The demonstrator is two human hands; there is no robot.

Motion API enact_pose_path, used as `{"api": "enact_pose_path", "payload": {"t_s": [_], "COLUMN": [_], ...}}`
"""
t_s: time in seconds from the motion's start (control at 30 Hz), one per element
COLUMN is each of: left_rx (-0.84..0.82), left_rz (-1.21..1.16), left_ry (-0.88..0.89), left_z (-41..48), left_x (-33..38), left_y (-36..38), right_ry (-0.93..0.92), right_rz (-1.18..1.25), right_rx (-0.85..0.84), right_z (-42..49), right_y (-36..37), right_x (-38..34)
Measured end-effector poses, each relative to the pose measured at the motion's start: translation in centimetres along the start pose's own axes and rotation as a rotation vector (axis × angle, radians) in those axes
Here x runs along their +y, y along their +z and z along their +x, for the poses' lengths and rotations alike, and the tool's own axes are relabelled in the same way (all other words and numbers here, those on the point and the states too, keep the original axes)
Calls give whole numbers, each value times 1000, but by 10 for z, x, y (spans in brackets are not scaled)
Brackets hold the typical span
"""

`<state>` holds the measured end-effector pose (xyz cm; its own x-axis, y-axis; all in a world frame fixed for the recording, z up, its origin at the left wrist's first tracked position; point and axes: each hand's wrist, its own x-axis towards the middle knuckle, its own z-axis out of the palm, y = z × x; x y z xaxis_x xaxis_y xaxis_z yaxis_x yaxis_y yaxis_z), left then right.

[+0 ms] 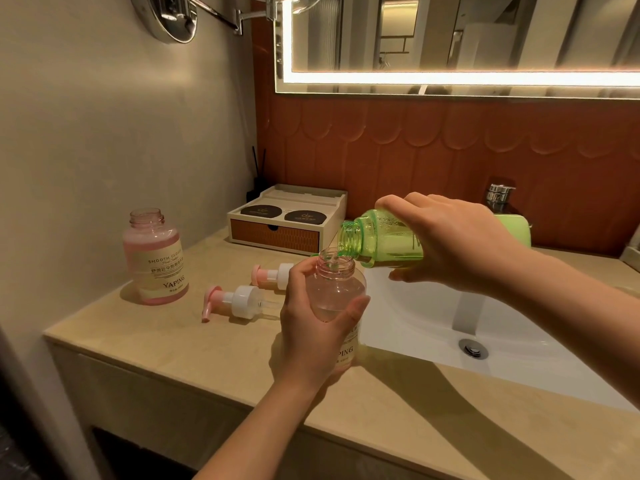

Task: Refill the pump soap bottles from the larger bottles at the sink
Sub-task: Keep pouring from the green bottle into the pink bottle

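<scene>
A green bottle (384, 242) is being tipped almost level over the left edge of the white sink (426, 317). Its open mouth is hanging just above the neck of a clear pink pump bottle (337, 289), and a thin stream of liquid is running from one into the other. The right hand (460, 244) is gripping the green bottle from above, with the fingers wrapped round its body and the thumb underneath. The left hand (311, 330) is holding the pink bottle upright where the counter (173, 341) meets the basin, with fingers and thumb curled round its body. Whether its base is resting on the counter cannot be told.

Two pump heads with pink nozzles and white collars are lying on their sides on the beige counter just left of that hand, a near pump head (232, 301) and a far pump head (273, 273). Further left, close to the wall, a second pink bottle (156, 258) is standing uncapped. It is holding pink liquid up to its shoulder, and its label reads YAPING.

Behind the pumps, a white box (287, 223) with a patterned drawer is sitting against the red tiled wall (450, 140), with two dark round discs on its top. A reed diffuser (258, 181) is standing in the corner behind it. A chrome tap (498, 195) is showing beyond the right hand, under a lit mirror (450, 36).
</scene>
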<state>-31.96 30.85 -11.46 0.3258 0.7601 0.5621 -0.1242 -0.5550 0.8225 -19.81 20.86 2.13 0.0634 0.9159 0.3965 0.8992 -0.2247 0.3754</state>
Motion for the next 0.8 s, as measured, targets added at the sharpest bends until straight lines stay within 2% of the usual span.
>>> {"api": "enact_pose_path", "payload": {"t_s": [0.8], "left_rx": [2], "left_rz": [-9], "left_ry": [18], "left_z": [0], "left_x": [-3], "left_y": [0], "right_ry": [-6], "right_rz": [4], "right_rx": [-17], "right_z": [1], "right_y": [-4], "right_x": [0]}}
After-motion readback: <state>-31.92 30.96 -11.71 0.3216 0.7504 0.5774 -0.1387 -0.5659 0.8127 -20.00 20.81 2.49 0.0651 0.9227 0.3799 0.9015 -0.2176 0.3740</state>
